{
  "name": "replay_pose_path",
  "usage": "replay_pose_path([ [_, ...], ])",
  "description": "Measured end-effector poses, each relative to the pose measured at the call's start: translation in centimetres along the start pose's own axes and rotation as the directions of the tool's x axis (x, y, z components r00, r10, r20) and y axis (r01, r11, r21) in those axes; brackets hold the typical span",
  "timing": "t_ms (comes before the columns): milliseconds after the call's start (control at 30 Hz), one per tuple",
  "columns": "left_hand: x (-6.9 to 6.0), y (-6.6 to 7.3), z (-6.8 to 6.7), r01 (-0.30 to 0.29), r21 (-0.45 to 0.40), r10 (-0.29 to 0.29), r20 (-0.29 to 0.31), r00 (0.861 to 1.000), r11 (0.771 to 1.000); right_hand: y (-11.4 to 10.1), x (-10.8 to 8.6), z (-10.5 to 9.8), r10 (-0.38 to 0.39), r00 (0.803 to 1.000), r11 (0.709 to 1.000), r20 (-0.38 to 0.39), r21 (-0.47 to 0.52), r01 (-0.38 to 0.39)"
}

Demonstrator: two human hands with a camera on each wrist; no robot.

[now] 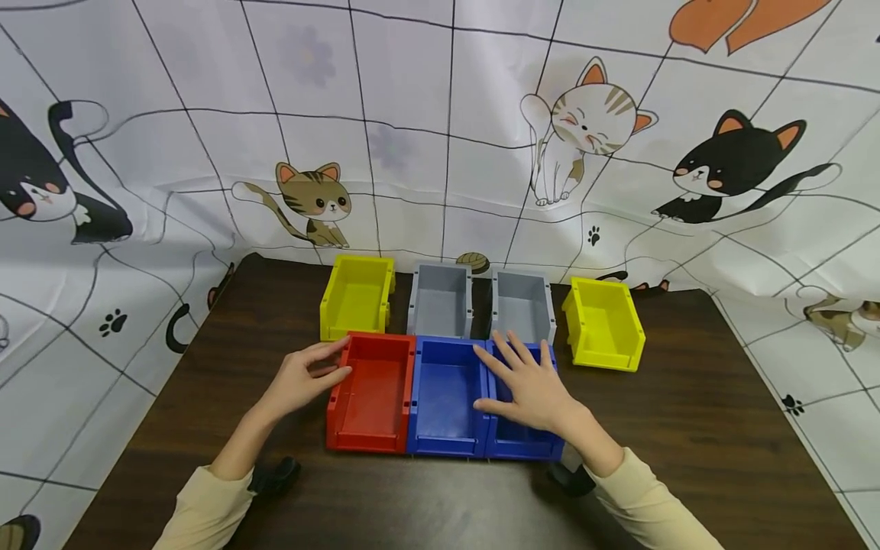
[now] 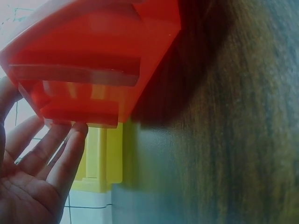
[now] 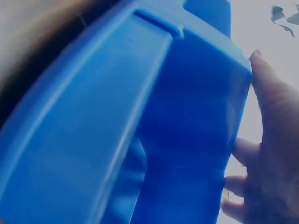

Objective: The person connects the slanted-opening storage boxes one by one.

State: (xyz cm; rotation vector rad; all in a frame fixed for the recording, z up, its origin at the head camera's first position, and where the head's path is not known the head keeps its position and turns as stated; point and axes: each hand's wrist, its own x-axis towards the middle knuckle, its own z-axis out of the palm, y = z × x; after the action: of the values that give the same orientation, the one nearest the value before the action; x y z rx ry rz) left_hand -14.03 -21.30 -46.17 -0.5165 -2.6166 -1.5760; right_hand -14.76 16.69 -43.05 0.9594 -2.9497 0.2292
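A red bin and two blue bins stand side by side in a row on the table. My left hand touches the outer left side of the red bin, with thumb and forefinger at its rim. In the left wrist view, extended fingertips rest against the wall of the red bin. Spread wide, my right hand lies over the right blue bin, hiding part of it. Its thumb reaches the edge of the middle blue bin. The right wrist view shows fingertips along a blue bin's rim.
Behind the row stand two grey bins, left and right, between a left yellow bin and a right yellow bin. All are on a dark wooden table. A cat-patterned cloth hangs behind.
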Motion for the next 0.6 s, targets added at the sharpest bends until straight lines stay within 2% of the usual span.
replay_pose_path([
  [100,-0.1,-0.1,0.1,-0.005,0.004,0.005,0.001,1.0,1.0,0.6,0.1,-0.2,0.013,0.998,0.998,-0.06,0.07,-0.009],
  [167,-0.1,-0.1,0.1,-0.004,0.007,0.004,-0.003,1.0,1.0,0.9,0.2,-0.4,0.033,0.991,0.993,-0.133,0.12,-0.017],
  [333,-0.2,-0.3,0.0,-0.005,0.007,0.005,-0.014,1.0,1.0,1.8,0.6,-1.2,0.093,0.95,0.978,-0.298,0.207,-0.031],
  [600,-0.1,-0.2,-0.1,-0.011,0.005,0.011,-0.008,1.0,1.0,3.6,0.7,-2.3,0.19,0.914,0.955,-0.358,0.284,-0.087],
])
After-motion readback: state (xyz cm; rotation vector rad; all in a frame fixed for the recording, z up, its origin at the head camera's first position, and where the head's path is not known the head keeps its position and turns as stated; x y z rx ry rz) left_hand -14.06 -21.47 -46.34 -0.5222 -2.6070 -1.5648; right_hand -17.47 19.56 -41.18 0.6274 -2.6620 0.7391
